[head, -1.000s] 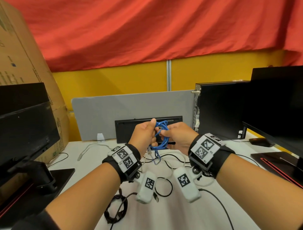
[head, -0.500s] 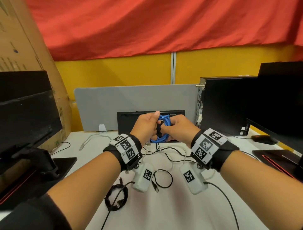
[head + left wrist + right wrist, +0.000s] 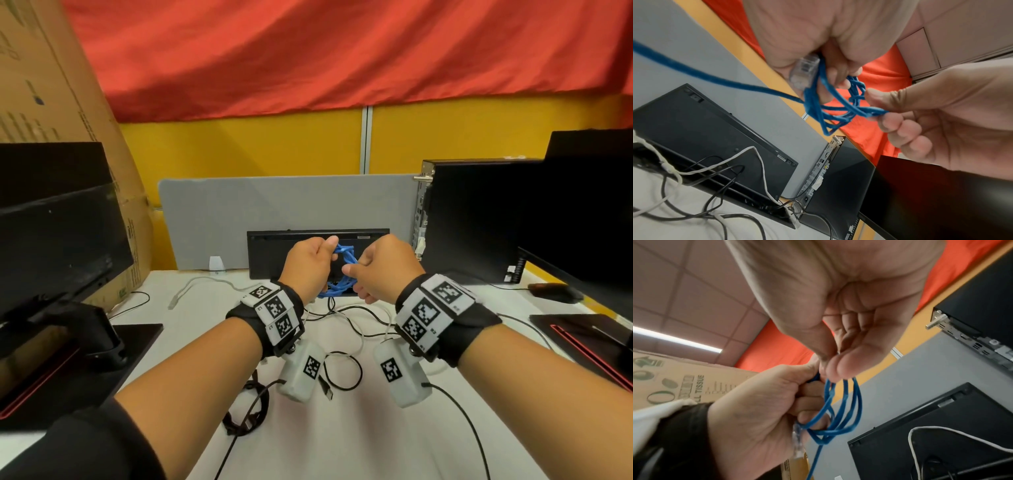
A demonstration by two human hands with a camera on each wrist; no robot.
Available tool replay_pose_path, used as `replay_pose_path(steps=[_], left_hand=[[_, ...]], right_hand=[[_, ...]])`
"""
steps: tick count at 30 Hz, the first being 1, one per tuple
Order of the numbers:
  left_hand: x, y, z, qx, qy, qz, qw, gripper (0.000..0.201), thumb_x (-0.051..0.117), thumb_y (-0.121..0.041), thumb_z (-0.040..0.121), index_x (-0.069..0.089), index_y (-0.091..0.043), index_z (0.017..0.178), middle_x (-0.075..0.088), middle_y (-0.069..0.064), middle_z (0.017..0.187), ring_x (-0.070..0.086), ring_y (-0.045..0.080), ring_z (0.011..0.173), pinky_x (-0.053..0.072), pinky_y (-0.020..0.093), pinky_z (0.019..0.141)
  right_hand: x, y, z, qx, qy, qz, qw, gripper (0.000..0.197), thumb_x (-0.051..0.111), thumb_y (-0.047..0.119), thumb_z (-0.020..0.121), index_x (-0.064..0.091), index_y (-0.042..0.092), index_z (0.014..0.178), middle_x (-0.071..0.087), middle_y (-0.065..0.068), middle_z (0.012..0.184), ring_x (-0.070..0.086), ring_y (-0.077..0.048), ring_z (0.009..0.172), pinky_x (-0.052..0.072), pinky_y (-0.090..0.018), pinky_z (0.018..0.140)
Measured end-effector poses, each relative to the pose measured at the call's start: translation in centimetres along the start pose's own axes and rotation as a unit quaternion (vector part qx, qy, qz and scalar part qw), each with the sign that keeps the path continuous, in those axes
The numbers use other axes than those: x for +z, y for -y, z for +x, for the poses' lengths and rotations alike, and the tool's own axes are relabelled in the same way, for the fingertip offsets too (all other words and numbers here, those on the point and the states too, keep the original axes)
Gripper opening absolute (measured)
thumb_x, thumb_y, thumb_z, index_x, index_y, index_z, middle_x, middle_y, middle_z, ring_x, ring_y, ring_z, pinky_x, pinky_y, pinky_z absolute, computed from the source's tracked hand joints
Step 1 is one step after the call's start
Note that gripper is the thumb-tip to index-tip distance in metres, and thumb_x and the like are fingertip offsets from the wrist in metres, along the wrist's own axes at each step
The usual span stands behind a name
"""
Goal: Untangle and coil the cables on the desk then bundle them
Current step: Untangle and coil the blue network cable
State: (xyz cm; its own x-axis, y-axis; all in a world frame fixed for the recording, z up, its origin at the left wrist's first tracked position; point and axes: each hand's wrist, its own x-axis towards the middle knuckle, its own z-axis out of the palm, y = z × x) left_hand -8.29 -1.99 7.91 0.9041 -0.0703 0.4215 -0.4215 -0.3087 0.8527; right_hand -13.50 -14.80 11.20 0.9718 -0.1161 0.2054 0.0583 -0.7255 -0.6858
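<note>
Both hands hold a small coil of blue network cable (image 3: 337, 290) in the air above the desk's middle. My left hand (image 3: 310, 265) grips several loops of the blue cable (image 3: 818, 104) together with its clear plug (image 3: 804, 72). My right hand (image 3: 375, 269) pinches one strand of the blue cable (image 3: 840, 415) between thumb and forefinger at the coil's right side. Under the hands, loose white cables (image 3: 358, 329) and black cables (image 3: 342, 371) lie tangled on the white desk (image 3: 342, 442). A coiled black cable (image 3: 248, 411) lies near the left forearm.
A black keyboard (image 3: 291, 253) stands on edge against the grey divider (image 3: 274, 205) behind the hands. Monitors (image 3: 58, 240) flank the desk on both sides, and a black computer case (image 3: 472, 219) stands at the right. A cardboard box (image 3: 51, 85) leans at the left.
The hands have drawn slightly apart and the right hand has pulled one blue strand rightward out of the coil. The view has tilted a little downward.
</note>
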Motion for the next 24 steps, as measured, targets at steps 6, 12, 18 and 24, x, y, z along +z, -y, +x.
replay_pose_path(steps=[6, 12, 18, 24], left_hand=[[0.2, -0.1, 0.1, 0.001, -0.002, 0.003, 1.000, 0.037, 0.043, -0.035, 0.101, 0.054, -0.018, 0.071, 0.051, 0.001, 0.059, 0.049, 0.014, 0.046, 0.046, 0.026, 0.044], [-0.4, 0.4, 0.6, -0.012, -0.016, -0.003, 1.000, 0.038, 0.044, -0.035, 0.101, 0.056, -0.015, 0.072, 0.047, 0.001, 0.056, 0.044, 0.013, 0.041, 0.043, 0.025, 0.041], [-0.8, 0.5, 1.2, -0.007, -0.014, -0.001, 1.000, 0.039, 0.042, -0.037, 0.101, 0.056, -0.016, 0.071, 0.045, 0.003, 0.053, 0.045, 0.011, 0.035, 0.042, 0.024, 0.040], [-0.9, 0.6, 1.5, -0.005, -0.010, -0.003, 1.000, 0.039, 0.044, -0.035, 0.101, 0.055, -0.014, 0.071, 0.046, 0.002, 0.051, 0.045, 0.010, 0.035, 0.043, 0.024, 0.040]], right_hand=[[-0.1, -0.1, 0.5, -0.013, -0.034, -0.122, 0.992, 0.027, 0.072, 0.036, 0.084, 0.068, 0.009, 0.080, 0.072, -0.006, 0.076, 0.070, -0.020, 0.071, 0.060, -0.036, 0.073], [0.0, -1.0, 0.9, -0.042, 0.019, 0.001, 0.999, 0.029, 0.063, 0.030, 0.091, 0.066, 0.006, 0.075, 0.062, -0.003, 0.067, 0.059, -0.015, 0.062, 0.056, -0.033, 0.069], [0.3, -0.5, 0.2, 0.098, 0.066, 0.468, 0.876, 0.021, 0.051, 0.013, 0.098, 0.059, 0.006, 0.080, 0.054, -0.008, 0.067, 0.055, -0.018, 0.063, 0.054, -0.033, 0.073], [0.2, -0.4, 0.1, 0.114, 0.066, 0.522, 0.843, 0.021, 0.049, 0.012, 0.100, 0.058, 0.001, 0.084, 0.044, -0.004, 0.054, 0.049, -0.017, 0.054, 0.057, -0.043, 0.080]])
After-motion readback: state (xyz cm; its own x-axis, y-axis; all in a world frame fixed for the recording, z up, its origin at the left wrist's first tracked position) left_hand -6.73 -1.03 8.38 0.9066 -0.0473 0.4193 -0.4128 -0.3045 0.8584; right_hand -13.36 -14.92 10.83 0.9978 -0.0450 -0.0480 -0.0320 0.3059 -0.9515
